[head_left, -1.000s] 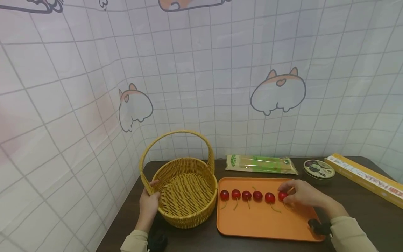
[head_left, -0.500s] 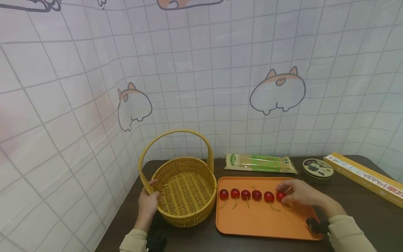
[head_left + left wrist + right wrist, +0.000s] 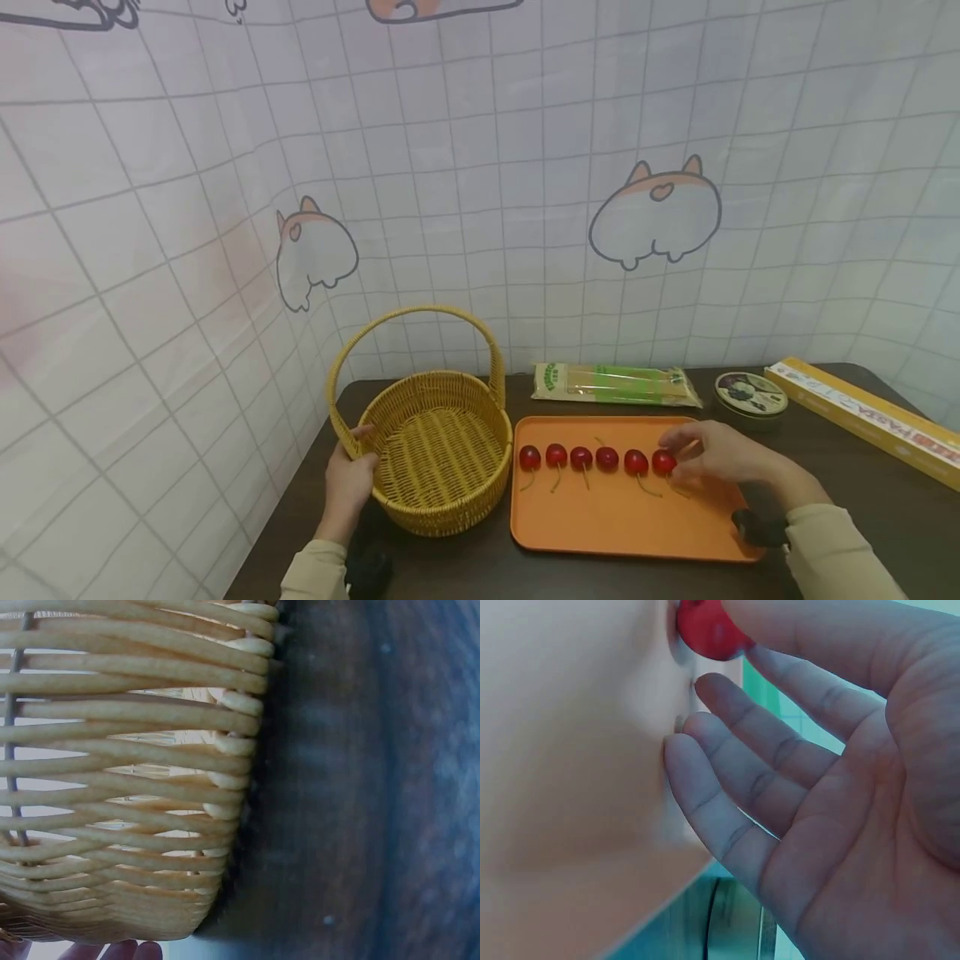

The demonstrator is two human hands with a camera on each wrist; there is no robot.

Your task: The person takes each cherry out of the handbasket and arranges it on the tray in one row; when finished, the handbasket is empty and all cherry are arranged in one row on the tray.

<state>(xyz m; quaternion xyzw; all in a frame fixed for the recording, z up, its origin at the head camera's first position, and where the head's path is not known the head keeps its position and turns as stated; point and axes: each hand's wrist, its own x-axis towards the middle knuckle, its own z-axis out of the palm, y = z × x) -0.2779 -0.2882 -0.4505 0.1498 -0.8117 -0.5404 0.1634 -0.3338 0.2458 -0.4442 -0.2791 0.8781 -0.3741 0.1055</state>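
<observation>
A round yellow wicker basket (image 3: 442, 521) with a tall arched handle stands at the left. My left hand (image 3: 349, 483) grips its left side by the handle's foot, some fingers inside the rim. The left wrist view shows the woven wall (image 3: 120, 780) close up, with fingertips at the bottom. Red cherries with stems lie in a row on an orange tray (image 3: 600, 525). At the row's right end my right hand (image 3: 723, 454) has thumb and forefinger spread beside the last cherry (image 3: 663, 462). In the right wrist view the thumb overlaps this cherry (image 3: 712, 631); the other fingers are loosely bent.
Behind the tray lies a packet (image 3: 615, 385) with a green label. A round tin (image 3: 750, 396) with a patterned lid stands right of it. Farther right is a long yellow box (image 3: 862, 417). A patterned white sheet (image 3: 480, 208) hangs behind the dark table (image 3: 450, 575).
My right hand has drawn slightly back to the right, its fingers parting from the last cherry, which shows more fully now. The left hand stays on the basket. The head view has shifted a little.
</observation>
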